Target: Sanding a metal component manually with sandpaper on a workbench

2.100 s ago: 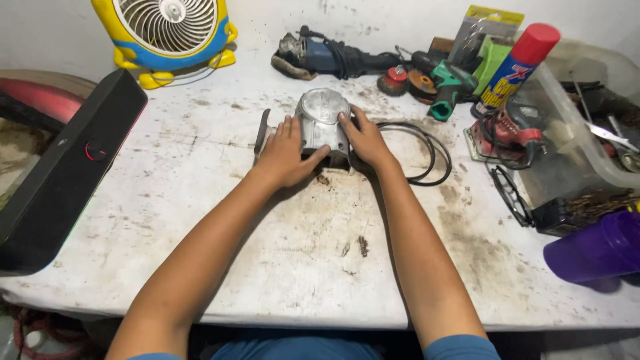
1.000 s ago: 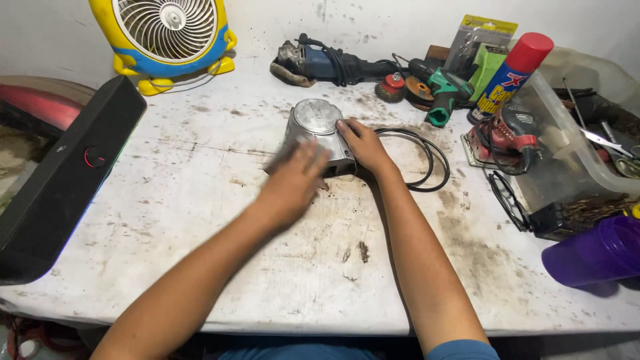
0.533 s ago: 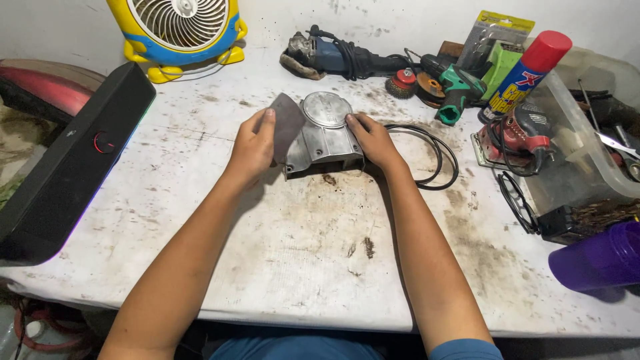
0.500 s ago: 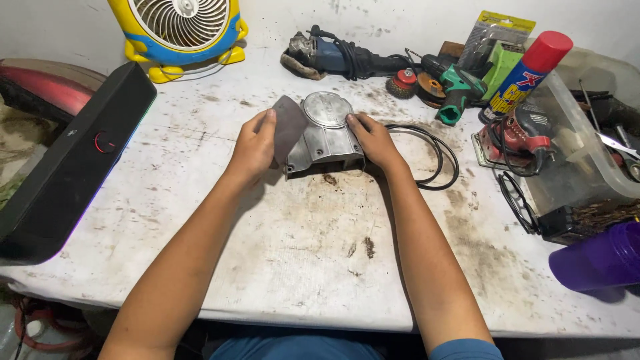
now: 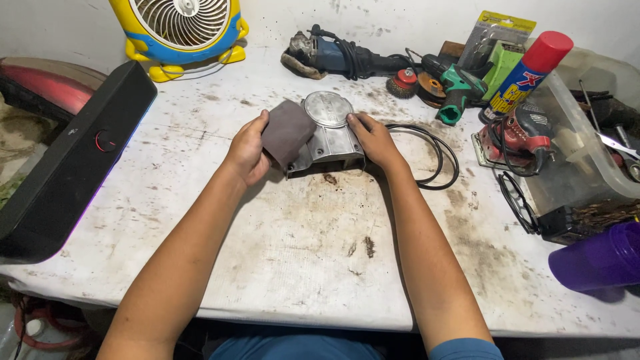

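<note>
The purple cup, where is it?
In the head view the purple cup lies at the far right edge of the white table, just below the clear plastic bin and well away from both hands.

dull grey cast-metal cover (image 5: 328, 137), matt brown abrasive sheet (image 5: 287, 132), stained, scuffed white tabletop (image 5: 300, 240)

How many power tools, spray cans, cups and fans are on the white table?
Power tools: 3, the blue angle grinder, the green tool and the red sander
Spray cans: 1, the red-capped can
Cups: 1, the purple cup
Fans: 1, the yellow fan
Total: 6
</note>
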